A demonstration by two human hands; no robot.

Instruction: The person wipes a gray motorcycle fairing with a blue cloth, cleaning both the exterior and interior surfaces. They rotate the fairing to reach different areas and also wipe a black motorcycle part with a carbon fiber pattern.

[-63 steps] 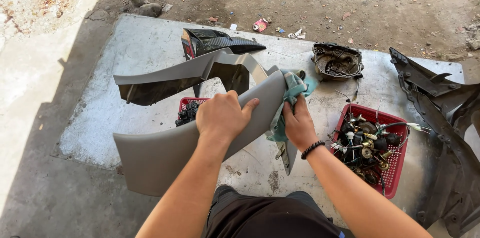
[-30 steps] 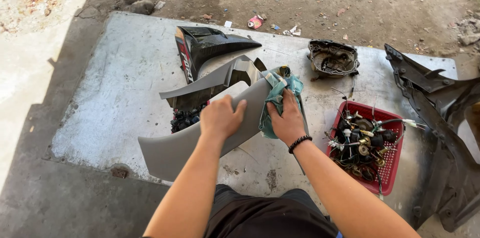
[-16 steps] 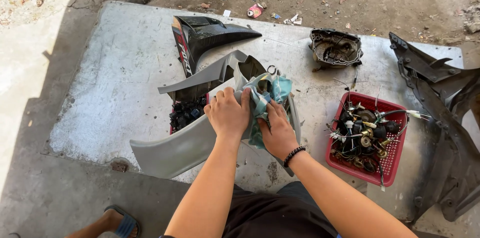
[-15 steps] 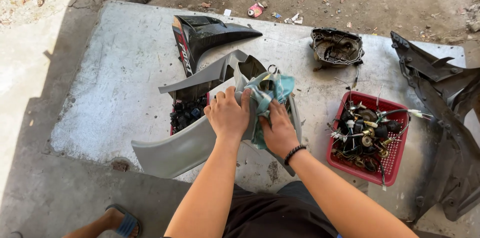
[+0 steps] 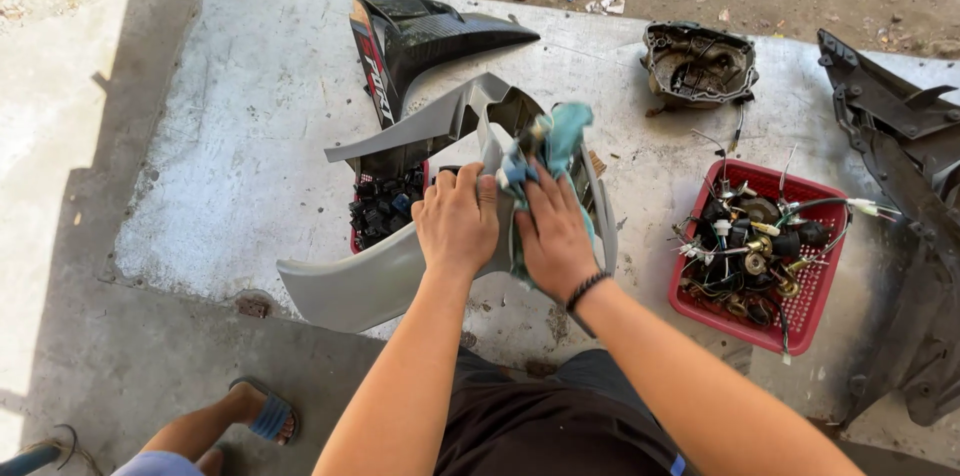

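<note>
Together, your hands work over concrete surface: left hand clamps grey fairing panel, right hand presses teal rag on it. Panel likely light, stiff, slick; grip edges.

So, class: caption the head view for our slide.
Left hand steadies a grey panel while right hand presses a teal cloth on it.

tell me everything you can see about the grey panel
The grey panel is a long, curved, forked piece of matte grey moulded plastic, apparently a vehicle body cover. It is propped over the concrete slab, partly hiding a red basket. The left hand grips it while the right hand presses a teal cloth against it.
</note>
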